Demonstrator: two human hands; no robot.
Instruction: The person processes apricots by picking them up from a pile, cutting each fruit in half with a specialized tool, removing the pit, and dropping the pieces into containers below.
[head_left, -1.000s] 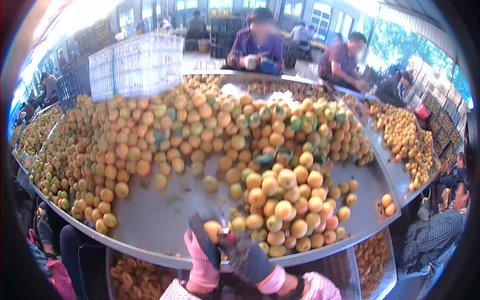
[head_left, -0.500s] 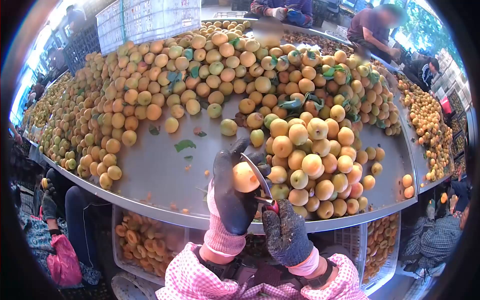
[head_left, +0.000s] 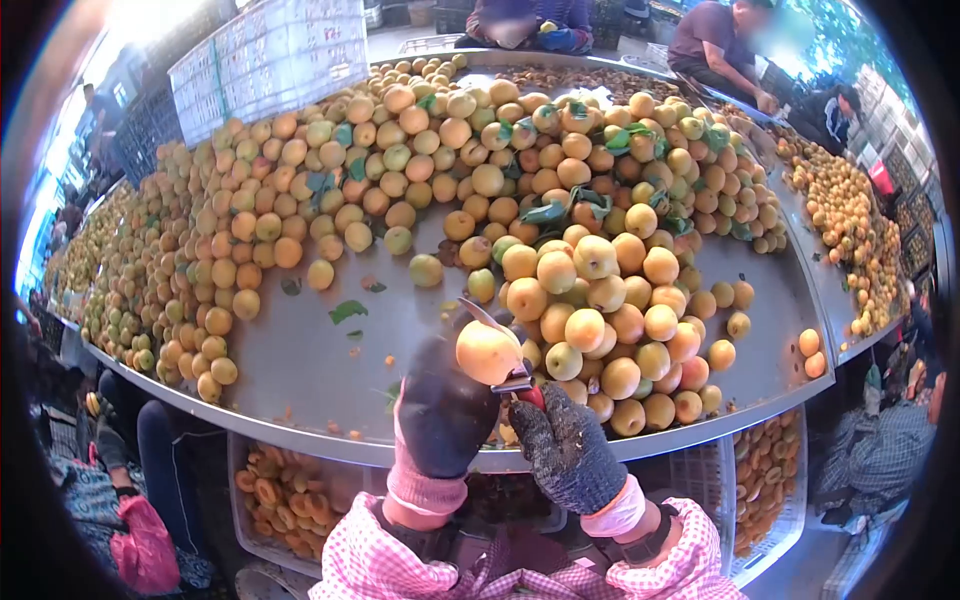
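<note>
My left hand (head_left: 446, 405), in a dark glove, is closed around a yellow-orange apricot (head_left: 487, 352) above the table's front edge. In my right hand (head_left: 572, 450), also gloved, is a small knife (head_left: 527, 394) with a red handle. Its curved blade lies against the far side of the apricot, partly hidden behind it. The blade and the left fingers are slightly blurred. Right beyond my hands rises a heap of apricots (head_left: 590, 328), some touching others near my right fingers.
A metal table (head_left: 300, 350) carries a wide bank of apricots with green leaves (head_left: 348, 311). Below its edge stand crates of halved apricots (head_left: 285, 490). A white crate (head_left: 270, 65) sits at the back left. Other people work around the tables, one at the upper right (head_left: 705, 45).
The knife blade has gone from the apricot's right side to behind and above it, as the apricot and blade turned in my hands. The whole view has shifted a little.
</note>
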